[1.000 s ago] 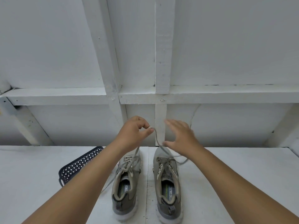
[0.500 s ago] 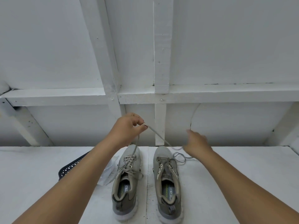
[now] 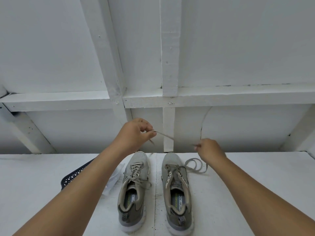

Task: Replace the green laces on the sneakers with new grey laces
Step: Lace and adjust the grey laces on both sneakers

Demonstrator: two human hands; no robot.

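Note:
Two grey-olive sneakers stand side by side on the white table, toes pointing away from me. The left sneaker [image 3: 133, 189] is laced and tied. The right sneaker [image 3: 177, 193] has empty eyelets except near the toe. A grey lace [image 3: 170, 137] stretches taut in the air between my hands, above the toes. My left hand [image 3: 136, 133] pinches one end of it, with a short tip hanging down. My right hand [image 3: 208, 149] is closed on the lace further along. The slack part of the lace [image 3: 196, 166] lies looped on the table beside the right sneaker.
A dark perforated basket [image 3: 75, 176] sits left of the sneakers, mostly behind my left forearm, with a clear plastic bag [image 3: 115, 178] next to it. A white framed wall [image 3: 168, 99] rises right behind the table [image 3: 255, 184].
My right hand has moved right and closed on the lace, pulling it taut away from my left hand. The lace's loops have spread on the table beside the right sneaker.

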